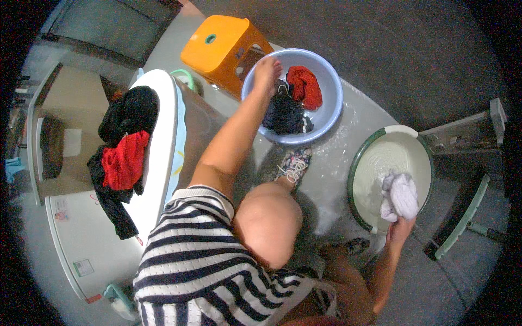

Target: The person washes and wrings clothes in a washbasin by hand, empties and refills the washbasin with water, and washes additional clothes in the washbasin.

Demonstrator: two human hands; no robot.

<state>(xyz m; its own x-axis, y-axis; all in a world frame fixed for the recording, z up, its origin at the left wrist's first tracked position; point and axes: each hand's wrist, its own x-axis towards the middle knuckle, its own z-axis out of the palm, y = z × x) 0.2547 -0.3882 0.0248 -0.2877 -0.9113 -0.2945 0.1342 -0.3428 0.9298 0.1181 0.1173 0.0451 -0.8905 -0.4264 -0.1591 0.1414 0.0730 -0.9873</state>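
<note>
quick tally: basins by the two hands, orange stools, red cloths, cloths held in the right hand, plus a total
Basins: 2 (blue basin, green-rimmed basin)
Orange stools: 1 (orange stool)
Red cloths: 2 (basin red cloth, left-side red cloth)
Held cloths: 1 (pale cloth, right hand)
Total: 6

The premises appear to be a domestic bathroom or wash area. Evidence: the pale floor (331, 187) is wet and meets a dark grey wall (418, 65). A blue basin (337, 108) contains garments; a green-rimmed basin (374, 163) contains cloudy water. An orange plastic stool (225, 41) stands alongside. Red and black clothes (126, 160) are draped over a white, rounded surface (164, 98). An apparent floor squeegee (463, 218) is noted at right.
</note>
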